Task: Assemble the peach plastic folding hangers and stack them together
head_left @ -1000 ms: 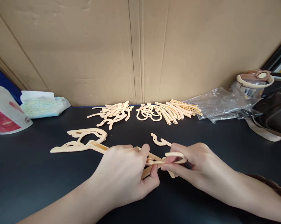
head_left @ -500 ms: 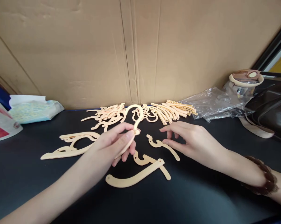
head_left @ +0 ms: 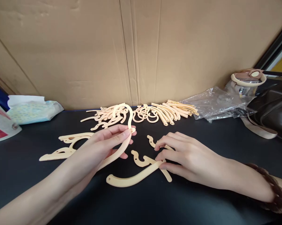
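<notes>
My left hand (head_left: 114, 142) pinches a partly joined folding hanger: a cream hook (head_left: 131, 117) stands up above the fingers, and a curved arm (head_left: 118, 152) runs down from the joint. My right hand (head_left: 178, 153) has its thumb and index finger around the right end of a loose curved hanger arm (head_left: 133, 179) on the table. Under that end lies a cream S-shaped piece (head_left: 138, 160) with a straight tail. A similar wavy piece (head_left: 151, 142) lies behind, partly covered by my right fingers.
Folded hangers (head_left: 58, 154) lie left. At the back are piles of small wavy parts (head_left: 108, 114), hooks (head_left: 144, 114) and curved arms (head_left: 169, 112). A tissue pack (head_left: 35, 111), a paper cup (head_left: 2, 125), a plastic bag (head_left: 208, 103), a bottle (head_left: 247, 82) and a black bag (head_left: 275, 109) stand around the black table (head_left: 136, 206).
My right hand has moved from the rear wavy piece towards me, onto the end of the loose curved arm. My left hand has shifted slightly left and tilted the hook leftward.
</notes>
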A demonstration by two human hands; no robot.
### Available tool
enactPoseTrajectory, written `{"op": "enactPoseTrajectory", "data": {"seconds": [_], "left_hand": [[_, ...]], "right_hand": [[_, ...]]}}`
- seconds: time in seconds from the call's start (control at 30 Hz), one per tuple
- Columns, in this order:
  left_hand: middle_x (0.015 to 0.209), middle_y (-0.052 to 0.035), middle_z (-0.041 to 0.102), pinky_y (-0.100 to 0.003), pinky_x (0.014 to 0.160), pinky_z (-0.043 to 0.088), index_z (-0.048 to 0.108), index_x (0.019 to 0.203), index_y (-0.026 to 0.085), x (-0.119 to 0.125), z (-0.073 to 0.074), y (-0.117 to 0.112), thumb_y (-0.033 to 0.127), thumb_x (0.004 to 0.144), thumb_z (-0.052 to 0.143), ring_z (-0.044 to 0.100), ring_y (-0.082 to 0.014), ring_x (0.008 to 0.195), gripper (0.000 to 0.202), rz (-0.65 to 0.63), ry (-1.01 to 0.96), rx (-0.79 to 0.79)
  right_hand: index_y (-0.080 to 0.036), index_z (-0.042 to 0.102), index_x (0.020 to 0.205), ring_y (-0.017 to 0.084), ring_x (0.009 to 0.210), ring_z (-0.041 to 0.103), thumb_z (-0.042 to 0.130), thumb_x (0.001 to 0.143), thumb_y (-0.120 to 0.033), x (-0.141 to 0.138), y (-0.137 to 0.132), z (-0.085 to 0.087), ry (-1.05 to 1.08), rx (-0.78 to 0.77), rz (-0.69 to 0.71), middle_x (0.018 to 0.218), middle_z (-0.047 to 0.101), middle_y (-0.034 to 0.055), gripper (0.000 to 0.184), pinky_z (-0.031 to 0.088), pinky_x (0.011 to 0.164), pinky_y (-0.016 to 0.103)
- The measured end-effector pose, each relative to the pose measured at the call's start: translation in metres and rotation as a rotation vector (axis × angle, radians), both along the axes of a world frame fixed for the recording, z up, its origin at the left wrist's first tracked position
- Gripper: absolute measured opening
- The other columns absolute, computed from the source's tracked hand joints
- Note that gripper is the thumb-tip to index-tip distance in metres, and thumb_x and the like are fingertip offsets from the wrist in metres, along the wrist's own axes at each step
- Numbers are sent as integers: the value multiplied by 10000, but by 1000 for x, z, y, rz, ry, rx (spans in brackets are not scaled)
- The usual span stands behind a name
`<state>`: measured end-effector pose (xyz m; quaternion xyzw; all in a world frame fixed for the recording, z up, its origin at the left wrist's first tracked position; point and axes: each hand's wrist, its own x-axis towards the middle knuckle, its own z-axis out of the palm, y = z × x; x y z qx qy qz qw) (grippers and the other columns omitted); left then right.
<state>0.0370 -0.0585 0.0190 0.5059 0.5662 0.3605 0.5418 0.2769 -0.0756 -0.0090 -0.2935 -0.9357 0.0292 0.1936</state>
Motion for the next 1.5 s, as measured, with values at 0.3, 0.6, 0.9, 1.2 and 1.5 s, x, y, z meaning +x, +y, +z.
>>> {"op": "enactPoseTrajectory", "data": {"seconds": [0.3, 0.6, 0.9, 1.2, 1.5], "left_hand": [[917, -14, 700, -233, 619, 536, 715, 1124, 315, 1, 7, -5, 442, 639, 827, 645, -227, 934, 514, 38, -8, 17], [741, 43, 669, -273, 895, 496, 724, 1041, 300, -1, 6, -8, 497, 708, 779, 577, -123, 677, 390, -21, 19, 4], [824, 59, 677, -244, 865, 522, 651, 1167, 350, 2, 4, -11, 440, 761, 766, 665, -117, 715, 432, -93, -102, -6], [836, 15, 637, -201, 633, 546, 686, 881, 272, 10, 10, -18, 370, 830, 685, 590, -124, 690, 111, -303, -85, 18], [749, 26, 619, -225, 598, 511, 693, 852, 267, 11, 8, -18, 445, 834, 663, 539, -113, 572, 181, -321, -28, 31]], "right_hand": [[-200, 590, 1032, 107, 821, 611, 509, 984, -185, 5, -4, 8, 490, -145, -116, 922, 658, 7, 95, 483, 741, 212], [-258, 631, 1036, 145, 825, 634, 570, 951, -247, 8, 7, 8, 917, -157, -320, 964, 655, 12, 105, 543, 760, 265], [-271, 672, 1080, 142, 773, 632, 546, 966, -228, 5, -1, 14, 1209, 16, -294, 1016, 605, 33, 175, 585, 714, 309], [-200, 592, 1094, 135, 843, 650, 662, 890, -153, 3, -12, 3, 426, 162, -47, 970, 635, 46, 221, 551, 693, 231], [-193, 568, 1254, 152, 955, 644, 544, 950, -143, 2, -5, -1, 394, 96, -55, 1072, 637, 74, 309, 560, 800, 261]]}}
